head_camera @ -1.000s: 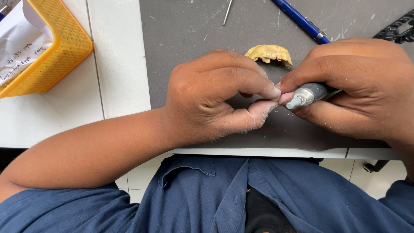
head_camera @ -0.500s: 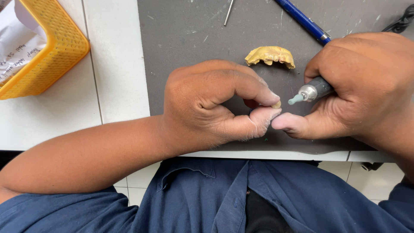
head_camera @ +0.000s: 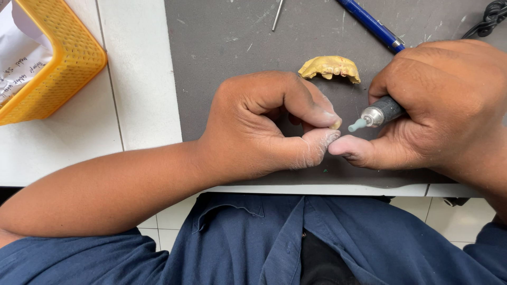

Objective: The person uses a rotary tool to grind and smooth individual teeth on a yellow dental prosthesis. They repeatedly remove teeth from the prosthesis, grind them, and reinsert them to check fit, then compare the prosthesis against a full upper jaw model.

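- Pinching a tiny pale piece (head_camera: 336,124) between thumb and forefinger, the left hand (head_camera: 264,126) sits curled tight, just in front of the yellow dental cast (head_camera: 330,67) on the grey mat (head_camera: 222,47).
- Right hand (head_camera: 443,105) is wrapped closed around a rotary handpiece (head_camera: 377,113), to the right of the cast; its small pale-green tip (head_camera: 356,125) points at the pinched piece, very close, though contact is hard to call.
- The two thumbs meet below the tip, bracing each other.
- Looks like a trimming or polishing step on that small piece, mid-work by my reading.
- What comes next calls for a light, steady touch: the piece is small, mostly hidden by the fingers, and the tip runs right beside skin.
- Beyond the cast lie a blue pen (head_camera: 372,24) and a thin metal pin (head_camera: 278,15); far left of it, a yellow basket (head_camera: 68,58) holding paper.
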